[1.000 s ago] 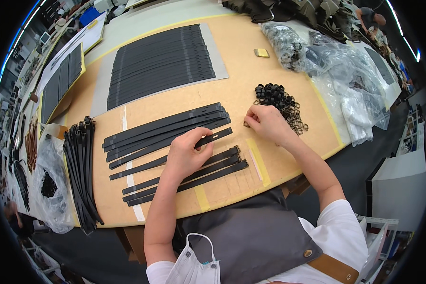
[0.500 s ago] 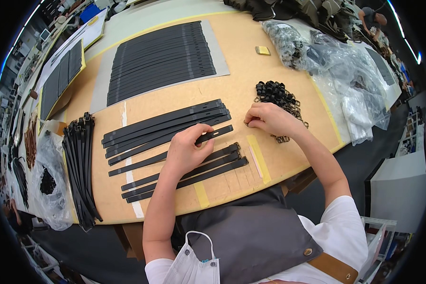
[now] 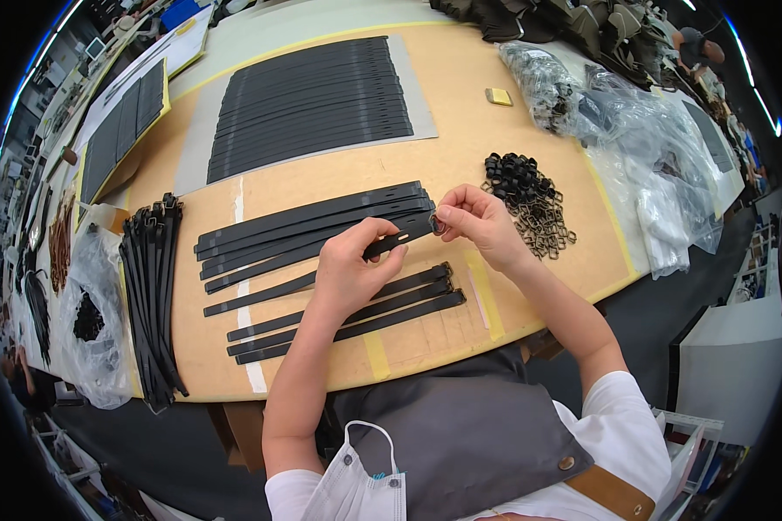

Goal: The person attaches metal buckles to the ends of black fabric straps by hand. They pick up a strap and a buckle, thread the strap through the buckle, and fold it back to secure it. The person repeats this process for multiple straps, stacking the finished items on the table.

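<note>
My left hand pinches a black strap near its slotted end, which is lifted off the table. In my right hand, thumb and fingers close on a small metal buckle, held at the tip of that strap. Whether the strap passes through the buckle is too small to tell. Beyond the hands lies a fanned group of black straps. Nearer to me rest several straps with buckles at their right ends. To the right is a pile of metal buckles, with black loops heaped against it.
A wide row of black straps lies on grey board at the back. Finished-looking buckled straps hang over the front edge at left. Clear plastic bags crowd the right side; another bag sits far left. A small yellow-edged block lies far back.
My right hand has moved left from beside the buckle pile, bringing a buckle to the strap's end. My left hand has raised that end slightly. The whole view has shifted a little.
</note>
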{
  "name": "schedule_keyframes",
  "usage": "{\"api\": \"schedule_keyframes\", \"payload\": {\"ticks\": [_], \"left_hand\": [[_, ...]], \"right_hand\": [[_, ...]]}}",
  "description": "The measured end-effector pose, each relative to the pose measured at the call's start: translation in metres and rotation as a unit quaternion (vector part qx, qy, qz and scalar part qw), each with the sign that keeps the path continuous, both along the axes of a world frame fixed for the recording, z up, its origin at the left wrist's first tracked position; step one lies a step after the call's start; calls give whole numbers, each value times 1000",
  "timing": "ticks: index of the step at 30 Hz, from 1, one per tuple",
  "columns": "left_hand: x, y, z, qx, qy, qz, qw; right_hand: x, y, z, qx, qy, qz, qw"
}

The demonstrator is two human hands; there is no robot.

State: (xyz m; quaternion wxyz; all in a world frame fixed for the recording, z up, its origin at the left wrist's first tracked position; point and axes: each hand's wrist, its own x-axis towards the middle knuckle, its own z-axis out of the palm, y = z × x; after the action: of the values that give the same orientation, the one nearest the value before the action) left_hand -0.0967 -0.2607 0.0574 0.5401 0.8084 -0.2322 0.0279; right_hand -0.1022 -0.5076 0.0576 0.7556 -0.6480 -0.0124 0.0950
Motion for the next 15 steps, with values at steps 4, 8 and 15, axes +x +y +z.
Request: {"api": "schedule_keyframes", "payload": {"ticks": [4, 8, 15], "left_hand": [[0, 0, 2, 19, -9, 22, 1000], [-3, -1, 2, 45, -27, 28, 998], [-4, -4, -6, 65, -78, 36, 994]], "right_hand": [[-8, 10, -5, 6, -54, -31, 998], [-13, 14, -9, -62, -132, -41, 988], [-17, 30, -11, -220, -294, -24, 930]]}}
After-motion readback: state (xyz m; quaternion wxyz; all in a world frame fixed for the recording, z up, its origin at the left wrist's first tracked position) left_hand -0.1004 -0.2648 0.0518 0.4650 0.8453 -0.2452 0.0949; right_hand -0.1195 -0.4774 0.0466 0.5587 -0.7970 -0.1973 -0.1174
